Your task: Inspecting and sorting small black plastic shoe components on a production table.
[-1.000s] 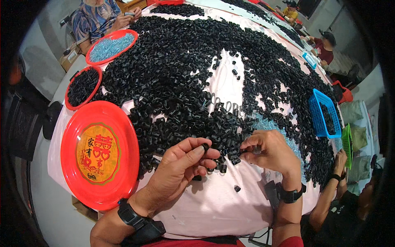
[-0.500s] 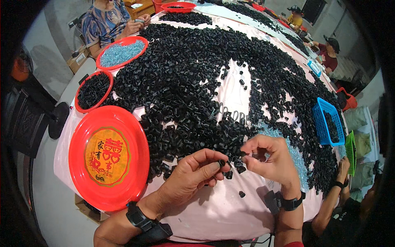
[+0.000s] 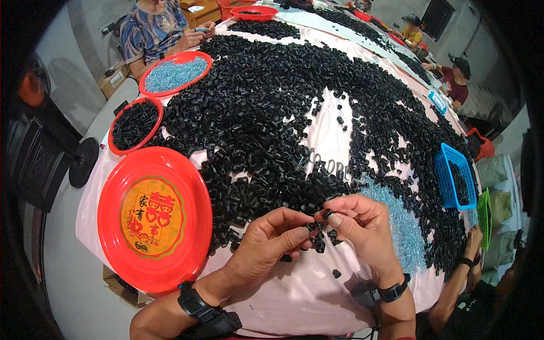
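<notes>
My left hand (image 3: 271,240) pinches a small black plastic part (image 3: 311,226) between thumb and forefinger. Close against it, my right hand (image 3: 367,231) grips another small black part (image 3: 327,214) in its fingertips. The two hands nearly meet over the near edge of a wide heap of small black ring-like parts (image 3: 255,119). A few loose black pieces lie just below my fingers, and one stray black piece (image 3: 336,273) rests on the pale pink cloth (image 3: 283,300). What exactly joins or touches between my fingertips is too small to make out.
At left lie a big red tray (image 3: 113,226), a red dish of black pieces (image 3: 161,127) and a red dish of clear bluish pieces (image 3: 209,65). Right of my hands spreads a clear bluish pile (image 3: 402,232). Blue (image 3: 445,187) and green baskets (image 3: 484,218) stand beyond. Other people sit around.
My right hand has moved left toward my left hand, bringing its black part close to the other. The view has shifted slightly, so the table appears a little further right.
</notes>
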A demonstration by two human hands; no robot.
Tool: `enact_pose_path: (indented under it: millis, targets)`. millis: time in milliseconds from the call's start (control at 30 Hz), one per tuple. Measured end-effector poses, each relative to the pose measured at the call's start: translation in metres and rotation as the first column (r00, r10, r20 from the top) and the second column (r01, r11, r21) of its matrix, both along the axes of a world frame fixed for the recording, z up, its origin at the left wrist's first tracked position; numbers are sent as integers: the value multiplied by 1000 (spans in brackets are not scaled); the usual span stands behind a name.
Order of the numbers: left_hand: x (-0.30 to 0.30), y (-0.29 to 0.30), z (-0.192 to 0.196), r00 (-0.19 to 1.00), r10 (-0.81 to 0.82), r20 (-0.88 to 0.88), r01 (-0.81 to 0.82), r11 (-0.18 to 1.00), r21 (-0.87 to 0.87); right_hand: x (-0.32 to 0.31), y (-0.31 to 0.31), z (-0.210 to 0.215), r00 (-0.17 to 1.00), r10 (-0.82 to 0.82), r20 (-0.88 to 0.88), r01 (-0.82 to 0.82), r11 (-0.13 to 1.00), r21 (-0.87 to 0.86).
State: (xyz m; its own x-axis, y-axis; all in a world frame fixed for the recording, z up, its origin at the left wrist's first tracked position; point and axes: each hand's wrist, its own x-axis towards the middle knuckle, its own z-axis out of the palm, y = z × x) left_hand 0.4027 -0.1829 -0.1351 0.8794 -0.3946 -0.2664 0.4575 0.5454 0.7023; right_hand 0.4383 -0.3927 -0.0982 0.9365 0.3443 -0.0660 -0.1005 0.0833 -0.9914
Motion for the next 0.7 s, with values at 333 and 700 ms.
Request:
enact_pose_path:
  millis: [333,700]
  targets:
    - [-3,0,6,998,-4,58,2,1000,19,-3,1,5,1000,19,17,-18,996,-86]
    - [-1,0,9,998,57,-34,-54,996,66,-2,-2,2,1000,28,9,-27,992,-124]
